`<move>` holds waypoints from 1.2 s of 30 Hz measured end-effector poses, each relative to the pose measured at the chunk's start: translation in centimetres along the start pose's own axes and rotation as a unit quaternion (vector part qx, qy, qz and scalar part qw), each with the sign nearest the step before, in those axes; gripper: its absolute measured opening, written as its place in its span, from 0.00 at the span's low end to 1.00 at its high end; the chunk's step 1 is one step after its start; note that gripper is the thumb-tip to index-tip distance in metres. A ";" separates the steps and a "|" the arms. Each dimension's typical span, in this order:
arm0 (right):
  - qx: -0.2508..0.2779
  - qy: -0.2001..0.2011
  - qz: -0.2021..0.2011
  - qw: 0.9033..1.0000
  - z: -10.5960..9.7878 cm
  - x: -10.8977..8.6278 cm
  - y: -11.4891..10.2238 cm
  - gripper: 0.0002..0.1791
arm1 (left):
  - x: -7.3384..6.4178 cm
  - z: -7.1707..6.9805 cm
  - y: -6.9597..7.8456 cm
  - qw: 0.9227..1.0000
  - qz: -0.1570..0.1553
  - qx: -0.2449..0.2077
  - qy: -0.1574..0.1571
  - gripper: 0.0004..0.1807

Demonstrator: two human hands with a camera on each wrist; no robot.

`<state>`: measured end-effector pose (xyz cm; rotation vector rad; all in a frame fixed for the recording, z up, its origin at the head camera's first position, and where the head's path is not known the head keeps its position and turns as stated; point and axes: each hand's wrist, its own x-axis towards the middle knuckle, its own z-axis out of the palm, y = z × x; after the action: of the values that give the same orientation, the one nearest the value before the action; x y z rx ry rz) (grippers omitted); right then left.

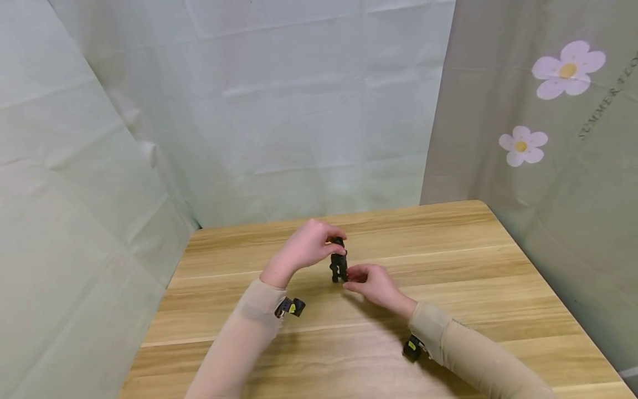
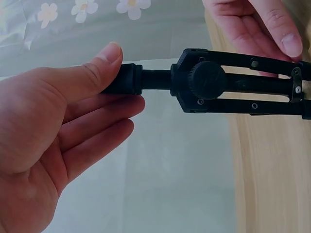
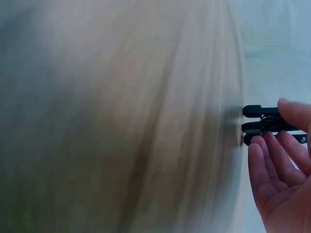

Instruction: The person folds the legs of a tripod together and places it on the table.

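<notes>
A small black tripod (image 1: 338,266) stands upright on the table with its legs folded together. My left hand (image 1: 310,244) holds its top end, and the left wrist view shows the thumb and fingers around the short black post (image 2: 129,79). Below them, a ribbed round knob (image 2: 208,80) sits at the collar where the legs begin. My right hand (image 1: 375,284) is low at the tripod's legs. In the right wrist view its thumb and fingertips pinch the legs just above the rounded feet (image 3: 252,111).
The wood-grain table (image 1: 448,260) has its far edge behind the hands. Pale cloth (image 1: 299,111) hangs behind and at both sides, with printed white flowers (image 1: 568,70) on the right. A small black camera (image 1: 297,307) is worn on the left wrist, another (image 1: 412,348) on the right.
</notes>
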<state>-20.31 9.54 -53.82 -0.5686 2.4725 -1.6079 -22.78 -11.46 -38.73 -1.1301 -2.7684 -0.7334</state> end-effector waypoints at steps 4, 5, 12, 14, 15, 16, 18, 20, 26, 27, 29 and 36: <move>-0.023 0.005 -0.005 1.000 0.1 0.3 0.1 0.17 | -0.1 0.1 0.0 1.000 -0.011 -0.018 0.008 0.09; -0.027 0.007 -0.008 1.000 0.1 0.4 0.1 0.17 | -0.1 0.2 0.0 1.000 -0.016 -0.023 0.011 0.09; -0.045 0.016 -0.017 0.999 0.1 0.6 -0.3 0.15 | -0.3 0.5 0.0 0.997 -0.057 -0.040 0.028 0.10; -0.048 0.019 -0.020 0.998 0.1 0.7 -0.3 0.15 | -0.5 0.6 0.0 0.995 -0.078 -0.053 0.037 0.11; -0.049 0.021 -0.022 0.998 0.0 0.7 -0.2 0.15 | -0.5 0.7 0.0 0.993 -0.089 -0.059 0.042 0.11; -0.049 0.023 -0.022 0.998 0.0 0.7 -0.2 0.15 | -0.6 0.7 0.0 0.992 -0.098 -0.067 0.048 0.11; -0.051 0.029 -0.022 0.998 0.0 0.8 0.0 0.14 | -0.7 0.8 -0.1 0.988 -0.116 -0.081 0.061 0.11; -0.055 0.037 -0.023 0.998 0.0 0.9 0.2 0.12 | -0.9 1.0 -0.2 0.984 -0.129 -0.096 0.075 0.11; -0.060 0.049 -0.022 0.997 -0.6 0.8 0.3 0.08 | -1.6 1.3 -0.7 0.971 -0.154 -0.144 0.110 0.12; -0.057 0.050 -0.020 0.997 -0.9 0.7 0.3 0.07 | -1.7 1.4 -0.8 0.969 -0.156 -0.152 0.116 0.12; -0.056 0.053 -0.022 0.997 -1.3 0.6 0.1 0.06 | -2.1 1.5 -1.1 0.965 -0.162 -0.165 0.125 0.11; -0.096 0.072 -0.047 0.992 -3.0 0.0 0.0 0.06 | -3.8 2.3 -2.4 0.951 -0.192 -0.199 0.142 0.12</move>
<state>-21.27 12.08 -52.54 -0.6223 2.7664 -1.5019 -21.32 -14.36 -42.62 -0.4571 -2.6764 -1.4210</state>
